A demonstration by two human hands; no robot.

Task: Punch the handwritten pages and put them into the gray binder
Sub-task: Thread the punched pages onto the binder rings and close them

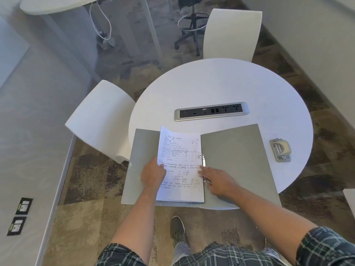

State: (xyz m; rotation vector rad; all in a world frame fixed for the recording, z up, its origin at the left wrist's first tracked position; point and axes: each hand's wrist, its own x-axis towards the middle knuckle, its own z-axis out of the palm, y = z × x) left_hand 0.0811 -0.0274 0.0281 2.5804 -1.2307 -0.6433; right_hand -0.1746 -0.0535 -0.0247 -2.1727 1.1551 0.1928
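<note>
One round white worktop (221, 83) fills the middle of the view. Two white chairs stand by it, one chair (232, 33) at 12 o'clock and the other chair (99, 120) at 9 o'clock. One gray binder (240, 160) lies wide open at the 6 o'clock edge of the worktop, and its near corners stick out past the edge. One long silver plug strip (211, 111) is set into the middle of the worktop, just beyond the binder.

One stack of handwritten pages (180, 169) lies on the left half of the binder, with its right edge next to the metal rings (202, 166) in the middle fold. Two rings show, one at the far end and one at the near end. I cannot tell how many pages are in the stack. The top far corner of the top page curls up a little.

Two bare hands are on the pages. The left hand (153, 174) holds the left edge of the stack, with its fingers curled loosely on the paper. The right hand (217, 179) lies flat and open, holding nothing, and its fingertips press on the right edge of the pages beside the rings.

One small hole punch (280, 150) sits by itself at 3 o'clock on the worktop, apart from the binder.
</note>
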